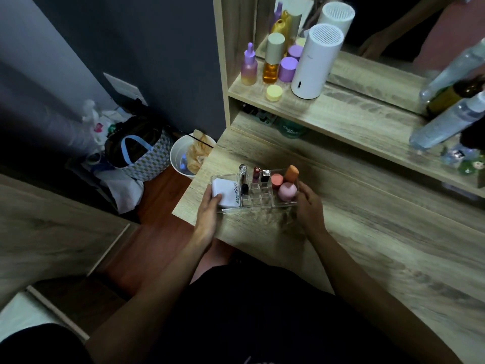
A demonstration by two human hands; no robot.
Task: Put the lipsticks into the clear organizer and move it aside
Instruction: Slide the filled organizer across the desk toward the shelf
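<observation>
Clear plastic is what you have in both hands now: the clear organizer (pixel 258 203) sits near the front left corner of the wooden bench (pixel 367 232), and you hold it from both ends. Your left hand (pixel 208 214) is curled around the left end, with the thumb lying on the white compact (pixel 225 193) that rests in the big left part. Your right hand (pixel 309 206) is closed on the right end, fingers pressed to the wall. Each grip looks snug on the organizer, not open. Four lipsticks stand in the small middle slots: a silver-topped one (pixel 243 172), a dark red one (pixel 256 174), a black and silver one (pixel 265 176) and a short black one (pixel 244 189). Some front slots look empty. On the right side sit a pink sponge (pixel 287 191), an orange sponge (pixel 291 173) and a round coral pot (pixel 276 180). No loose lipstick shows on the bench, so the filling part looks done. What seems left is the last part: move the organizer aside. It is hard to tell if it is lifted or resting on the wood.
</observation>
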